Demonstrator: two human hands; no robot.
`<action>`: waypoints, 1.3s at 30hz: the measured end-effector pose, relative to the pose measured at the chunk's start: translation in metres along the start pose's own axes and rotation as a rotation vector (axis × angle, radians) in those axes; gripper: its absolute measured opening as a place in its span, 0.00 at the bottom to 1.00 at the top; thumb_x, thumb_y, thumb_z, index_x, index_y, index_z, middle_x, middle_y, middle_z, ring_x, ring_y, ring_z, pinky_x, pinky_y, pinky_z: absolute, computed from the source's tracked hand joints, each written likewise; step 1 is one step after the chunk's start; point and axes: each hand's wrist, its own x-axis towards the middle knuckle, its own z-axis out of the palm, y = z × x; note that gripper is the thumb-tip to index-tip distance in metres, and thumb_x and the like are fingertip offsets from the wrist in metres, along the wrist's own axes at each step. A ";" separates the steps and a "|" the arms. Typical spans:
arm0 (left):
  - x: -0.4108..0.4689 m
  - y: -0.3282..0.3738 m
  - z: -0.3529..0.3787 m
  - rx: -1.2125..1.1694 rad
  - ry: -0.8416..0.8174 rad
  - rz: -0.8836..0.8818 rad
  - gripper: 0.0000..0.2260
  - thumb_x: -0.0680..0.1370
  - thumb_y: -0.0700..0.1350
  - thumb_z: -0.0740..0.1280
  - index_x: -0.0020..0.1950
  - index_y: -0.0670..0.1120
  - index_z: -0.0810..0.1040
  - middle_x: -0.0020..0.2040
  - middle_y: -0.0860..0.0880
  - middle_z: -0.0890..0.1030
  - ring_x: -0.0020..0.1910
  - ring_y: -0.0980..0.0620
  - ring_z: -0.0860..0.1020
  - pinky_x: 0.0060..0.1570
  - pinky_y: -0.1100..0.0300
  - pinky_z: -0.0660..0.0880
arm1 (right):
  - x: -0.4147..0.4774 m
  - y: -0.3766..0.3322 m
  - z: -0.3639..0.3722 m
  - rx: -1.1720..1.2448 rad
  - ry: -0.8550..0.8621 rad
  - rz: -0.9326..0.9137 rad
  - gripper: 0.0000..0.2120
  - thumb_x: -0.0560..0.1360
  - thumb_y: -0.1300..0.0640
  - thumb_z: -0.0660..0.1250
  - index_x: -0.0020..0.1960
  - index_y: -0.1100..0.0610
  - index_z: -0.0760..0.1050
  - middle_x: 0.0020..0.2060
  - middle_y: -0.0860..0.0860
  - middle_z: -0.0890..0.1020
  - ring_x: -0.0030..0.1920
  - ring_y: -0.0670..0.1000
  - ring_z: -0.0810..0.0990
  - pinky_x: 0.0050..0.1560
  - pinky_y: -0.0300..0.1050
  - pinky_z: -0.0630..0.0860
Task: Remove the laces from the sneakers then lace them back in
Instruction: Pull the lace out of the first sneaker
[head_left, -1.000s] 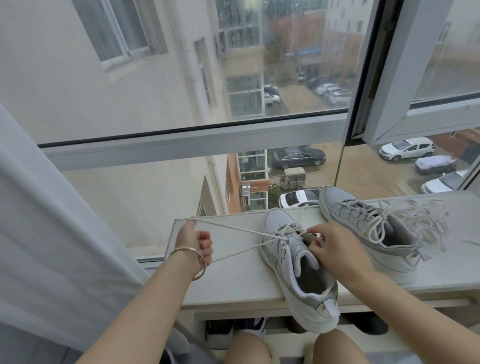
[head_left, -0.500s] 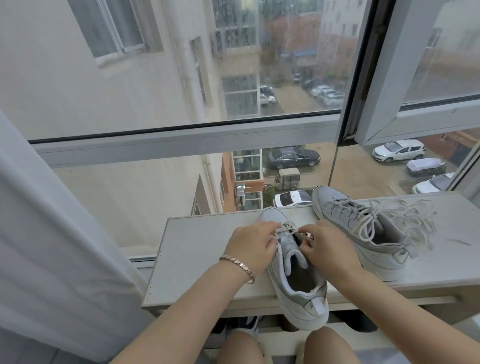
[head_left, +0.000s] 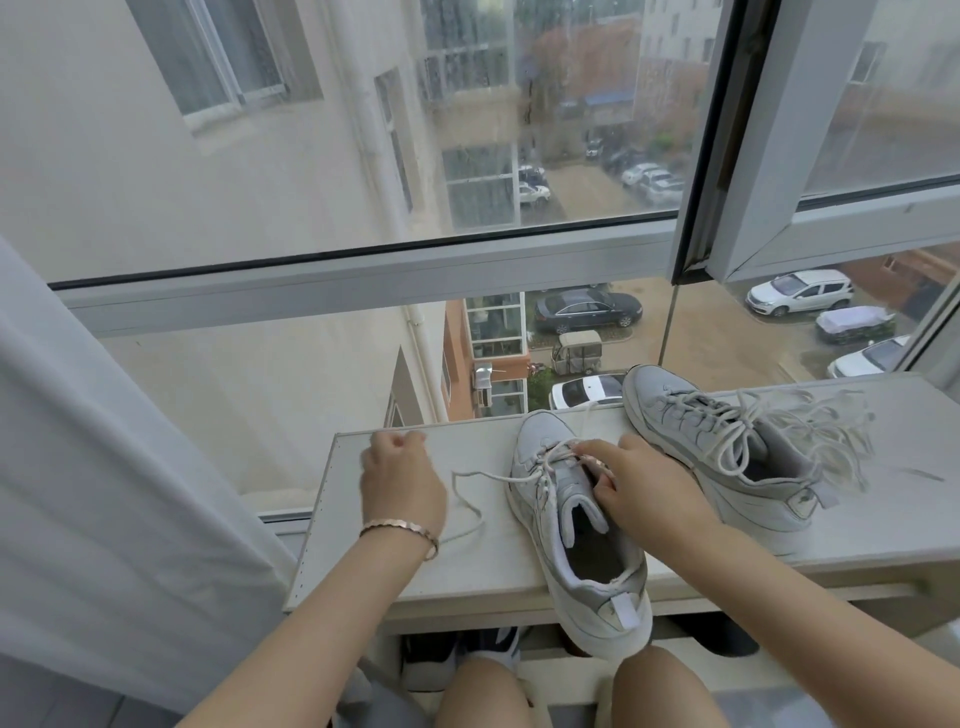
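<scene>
A pale grey sneaker (head_left: 582, 561) lies on the white shelf top (head_left: 467, 571), its heel hanging over the front edge. Its white lace (head_left: 470, 493) runs slack from the eyelets leftwards in a loop. My left hand (head_left: 400, 478), with a bracelet on the wrist, is a fist pinching that lace well left of the shoe. My right hand (head_left: 634, 488) presses on the shoe's tongue and eyelets, fingers on the lace crossings. The second sneaker (head_left: 727, 452) stands behind and to the right, fully laced, with loose lace ends spread to its right.
A large window (head_left: 363, 291) rises directly behind the shelf, with an opened sash (head_left: 779, 234) at the right. A white curtain (head_left: 104, 467) hangs on the left. Dark shoes (head_left: 457, 654) sit under the shelf, and my knees are at the bottom edge.
My left hand went from the shoe's eyelets out to the left, drawing a length of lace with it, which now lies slack. My right hand stayed on the shoe.
</scene>
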 end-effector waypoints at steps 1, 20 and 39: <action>-0.008 0.008 -0.002 -0.075 -0.020 0.091 0.16 0.79 0.41 0.57 0.67 0.44 0.69 0.66 0.44 0.66 0.65 0.47 0.65 0.61 0.59 0.63 | 0.002 -0.002 -0.001 -0.014 -0.030 -0.013 0.18 0.79 0.57 0.55 0.66 0.46 0.69 0.47 0.51 0.70 0.45 0.55 0.75 0.35 0.42 0.65; -0.041 0.046 0.031 -0.258 -0.263 0.094 0.11 0.79 0.39 0.54 0.61 0.43 0.68 0.60 0.45 0.70 0.47 0.46 0.72 0.42 0.58 0.67 | 0.033 0.010 -0.035 1.464 -0.220 0.410 0.19 0.75 0.53 0.60 0.27 0.55 0.66 0.20 0.48 0.64 0.30 0.50 0.64 0.34 0.41 0.61; -0.035 0.026 0.026 -0.242 -0.202 0.035 0.09 0.78 0.43 0.57 0.54 0.42 0.73 0.54 0.43 0.76 0.46 0.45 0.74 0.41 0.58 0.67 | 0.025 -0.027 -0.025 0.107 -0.082 -0.287 0.14 0.76 0.46 0.63 0.56 0.51 0.78 0.54 0.48 0.75 0.54 0.47 0.72 0.59 0.43 0.70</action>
